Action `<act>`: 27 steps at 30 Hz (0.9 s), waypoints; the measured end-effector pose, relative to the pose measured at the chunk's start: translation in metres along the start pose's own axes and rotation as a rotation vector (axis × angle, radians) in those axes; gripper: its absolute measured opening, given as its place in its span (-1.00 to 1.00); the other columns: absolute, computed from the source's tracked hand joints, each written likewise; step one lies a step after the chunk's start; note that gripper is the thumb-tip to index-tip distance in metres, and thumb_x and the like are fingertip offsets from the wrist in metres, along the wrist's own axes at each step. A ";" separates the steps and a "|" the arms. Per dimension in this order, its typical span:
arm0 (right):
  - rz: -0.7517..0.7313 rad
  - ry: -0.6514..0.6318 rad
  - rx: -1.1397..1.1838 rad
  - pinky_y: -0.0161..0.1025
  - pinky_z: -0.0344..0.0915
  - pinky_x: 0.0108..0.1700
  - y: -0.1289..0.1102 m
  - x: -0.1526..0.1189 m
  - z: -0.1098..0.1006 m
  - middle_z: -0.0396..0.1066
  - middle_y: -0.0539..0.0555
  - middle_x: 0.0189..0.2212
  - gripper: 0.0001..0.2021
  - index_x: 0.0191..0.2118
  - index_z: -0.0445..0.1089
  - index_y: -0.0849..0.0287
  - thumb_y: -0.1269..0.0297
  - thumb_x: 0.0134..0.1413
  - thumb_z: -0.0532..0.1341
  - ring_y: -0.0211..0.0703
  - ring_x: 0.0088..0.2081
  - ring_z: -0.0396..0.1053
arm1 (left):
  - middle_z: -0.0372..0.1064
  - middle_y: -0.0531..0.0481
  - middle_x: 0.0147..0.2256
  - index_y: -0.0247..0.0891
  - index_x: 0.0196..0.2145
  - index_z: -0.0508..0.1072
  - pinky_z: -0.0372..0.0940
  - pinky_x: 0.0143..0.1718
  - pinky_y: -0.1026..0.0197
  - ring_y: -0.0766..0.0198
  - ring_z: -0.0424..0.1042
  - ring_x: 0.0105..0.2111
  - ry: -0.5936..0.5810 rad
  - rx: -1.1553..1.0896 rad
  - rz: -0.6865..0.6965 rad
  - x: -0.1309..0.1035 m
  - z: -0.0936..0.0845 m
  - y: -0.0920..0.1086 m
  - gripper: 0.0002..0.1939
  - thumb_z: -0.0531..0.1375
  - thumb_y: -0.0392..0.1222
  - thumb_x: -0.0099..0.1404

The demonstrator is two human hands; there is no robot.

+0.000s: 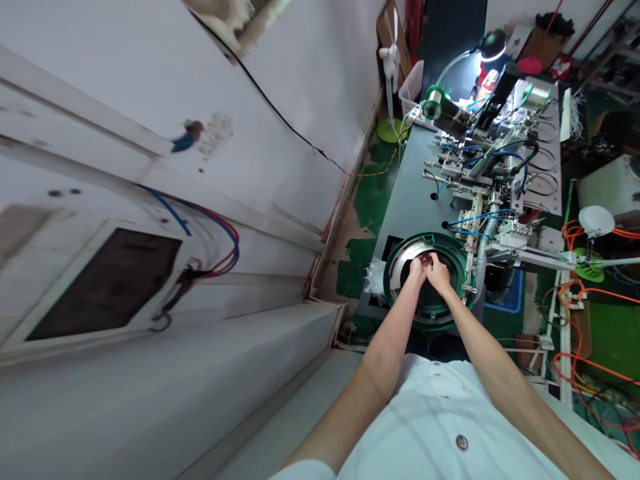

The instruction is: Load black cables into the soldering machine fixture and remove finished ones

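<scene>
Both my hands meet over a round green bowl point(457, 257) that looks like a vibratory feeder, with a shiny metal band along its inner left side and a dark middle. The fingers of my left hand point(417, 267) are curled inward against those of my right hand point(437, 270), which are bent in a pinch. Something small and dark reddish may be between the fingertips, but it is too small to make out. A clear plastic bag point(374, 277) lies against the bowl's left side.
An assembly machine point(493, 173) with blue air tubes and wire spools covers the bench point(407, 180) beyond the bowl. A lit lamp point(493, 45) stands at the back. A white fan point(391, 63) is on the floor by the left wall. Orange hoses point(580, 333) hang at right, near a blue bin point(513, 297).
</scene>
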State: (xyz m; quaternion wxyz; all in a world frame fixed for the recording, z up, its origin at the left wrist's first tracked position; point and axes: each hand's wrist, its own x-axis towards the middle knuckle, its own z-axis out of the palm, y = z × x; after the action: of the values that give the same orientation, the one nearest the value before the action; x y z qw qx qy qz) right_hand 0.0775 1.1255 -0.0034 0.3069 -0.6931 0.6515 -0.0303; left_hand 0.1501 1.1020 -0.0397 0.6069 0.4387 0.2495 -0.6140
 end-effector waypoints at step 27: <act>0.205 -0.002 -0.110 -0.13 0.24 -0.24 0.009 -0.009 -0.014 0.45 0.26 -0.28 -0.50 0.22 -0.02 0.26 0.39 0.15 -0.04 0.03 -0.29 0.42 | 0.29 -0.16 -0.02 -0.30 -0.01 0.33 0.34 -0.10 0.03 0.18 0.36 -0.11 -0.135 0.465 -0.063 -0.006 0.015 -0.019 -0.67 0.12 -0.10 0.32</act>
State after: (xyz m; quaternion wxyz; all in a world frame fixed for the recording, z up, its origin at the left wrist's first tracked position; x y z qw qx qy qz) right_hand 0.0623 1.1283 0.0069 0.2707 -0.6385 0.7194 0.0377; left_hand 0.1277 1.0955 -0.0321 0.4853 0.5167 0.0741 -0.7014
